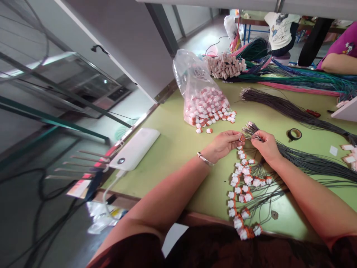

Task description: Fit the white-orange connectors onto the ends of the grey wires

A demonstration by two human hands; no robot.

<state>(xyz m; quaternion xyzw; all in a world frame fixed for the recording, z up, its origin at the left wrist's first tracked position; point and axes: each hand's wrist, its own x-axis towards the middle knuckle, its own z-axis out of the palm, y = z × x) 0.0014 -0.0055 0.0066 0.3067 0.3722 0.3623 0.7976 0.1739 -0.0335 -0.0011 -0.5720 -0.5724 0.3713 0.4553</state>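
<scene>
Between its thumb and fingers, my left hand (227,144) pinches a small orange and white connector housing (242,138). Close on its right, my right hand (265,145) is closed on the end of a black wire near the metal-tipped ends of a wire bundle (250,127). The wire's tip points toward the housing; whether it has entered cannot be made out. Below both hands, wired connectors (237,178) lie in a loose column down to the table's front edge. A clear plastic bag (199,87) of loose housings lies open beyond my left hand.
On the green table (173,149) lie a white power bank (135,149) with a cable, a roll of black tape (294,134) and a second black wire bundle (279,106). Coloured wires (295,76) with pale connectors run along the back. A person's arm (341,64) shows at far right.
</scene>
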